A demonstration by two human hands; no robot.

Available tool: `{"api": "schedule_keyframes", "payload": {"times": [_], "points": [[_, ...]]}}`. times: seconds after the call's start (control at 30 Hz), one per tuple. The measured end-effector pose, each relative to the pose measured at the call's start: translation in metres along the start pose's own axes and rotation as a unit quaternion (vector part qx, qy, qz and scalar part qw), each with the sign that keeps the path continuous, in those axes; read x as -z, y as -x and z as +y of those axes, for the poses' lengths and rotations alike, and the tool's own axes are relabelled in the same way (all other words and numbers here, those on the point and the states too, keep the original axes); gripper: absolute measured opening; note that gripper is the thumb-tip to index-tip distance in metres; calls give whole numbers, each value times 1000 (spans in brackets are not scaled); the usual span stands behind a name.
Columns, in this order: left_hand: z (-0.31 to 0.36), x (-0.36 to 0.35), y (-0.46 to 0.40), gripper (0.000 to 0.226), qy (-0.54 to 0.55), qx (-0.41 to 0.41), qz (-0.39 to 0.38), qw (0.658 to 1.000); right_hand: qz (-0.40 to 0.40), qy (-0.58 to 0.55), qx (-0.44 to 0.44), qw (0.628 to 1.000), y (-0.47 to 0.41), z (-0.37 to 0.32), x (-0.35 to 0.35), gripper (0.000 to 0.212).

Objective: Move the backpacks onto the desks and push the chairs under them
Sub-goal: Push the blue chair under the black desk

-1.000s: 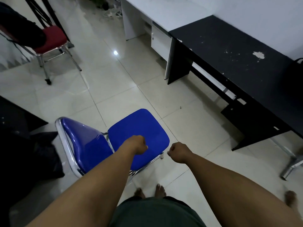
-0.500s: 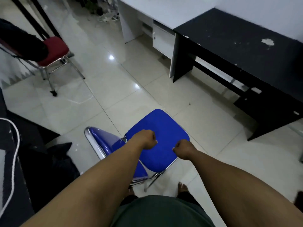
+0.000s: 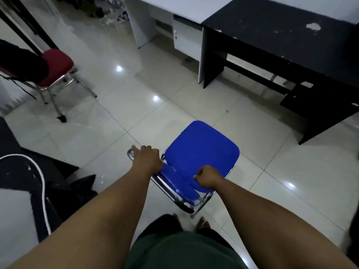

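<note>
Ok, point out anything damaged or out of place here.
The black desk has white patches where its top has chipped. The blue chair stands out on the floor, not under a desk; the left hand grips its backrest.

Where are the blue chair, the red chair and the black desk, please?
blue chair [image 3: 202, 150], head view, middle of the seat
red chair [image 3: 57, 64], head view, seat cushion
black desk [image 3: 281, 33], head view, bare top

The view holds 2 chairs, a blue chair [image 3: 202, 158] and a red chair [image 3: 56, 65], plus 2 desks, a black desk [image 3: 281, 32] and a white desk [image 3: 186, 8] (only partly in frame), and 2 hands.
</note>
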State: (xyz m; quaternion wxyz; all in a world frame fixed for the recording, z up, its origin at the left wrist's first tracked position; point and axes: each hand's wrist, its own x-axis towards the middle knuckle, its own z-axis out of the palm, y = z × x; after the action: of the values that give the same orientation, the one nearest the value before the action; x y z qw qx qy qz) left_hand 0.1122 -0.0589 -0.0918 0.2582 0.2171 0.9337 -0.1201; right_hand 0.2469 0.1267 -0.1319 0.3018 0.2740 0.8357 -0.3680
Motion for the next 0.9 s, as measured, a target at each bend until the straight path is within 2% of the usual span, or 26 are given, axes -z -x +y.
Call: {"api": "schedule_keyframes", "payload": {"times": [0.1, 0.23, 0.37, 0.43, 0.6, 0.73, 0.8, 0.9], "points": [[-5, -5, 5, 40, 24, -18, 10, 999, -3, -26, -2, 1000, 5, -9, -7, 30], [-11, 4, 1, 51, 89, -69, 4, 994, 11, -109, -6, 994, 9, -23, -17, 21], [-26, 21, -11, 83, 115, -170, -104, 973, 43, -184, -26, 982, 9, -42, -26, 23], [-37, 22, -14, 86, 134, -237, -136, 952, 74, -220, -39, 972, 11, -51, -33, 24], [-73, 9, -17, 87, 18, -396, -51, 917, 132, -216, -76, 964, 16, -70, -64, 20], [-83, 3, -28, 70, -74, -473, 13, 878, 198, -193, -110, 955, 22, -77, -75, 20], [-80, 0, -32, 58, -89, -479, 56, 872, 217, -189, -105, 952, 28, -81, -75, 33], [-76, -1, -31, 55, -85, -449, 60, 888, 203, -121, -54, 970, 44, -82, -76, 61]]}}
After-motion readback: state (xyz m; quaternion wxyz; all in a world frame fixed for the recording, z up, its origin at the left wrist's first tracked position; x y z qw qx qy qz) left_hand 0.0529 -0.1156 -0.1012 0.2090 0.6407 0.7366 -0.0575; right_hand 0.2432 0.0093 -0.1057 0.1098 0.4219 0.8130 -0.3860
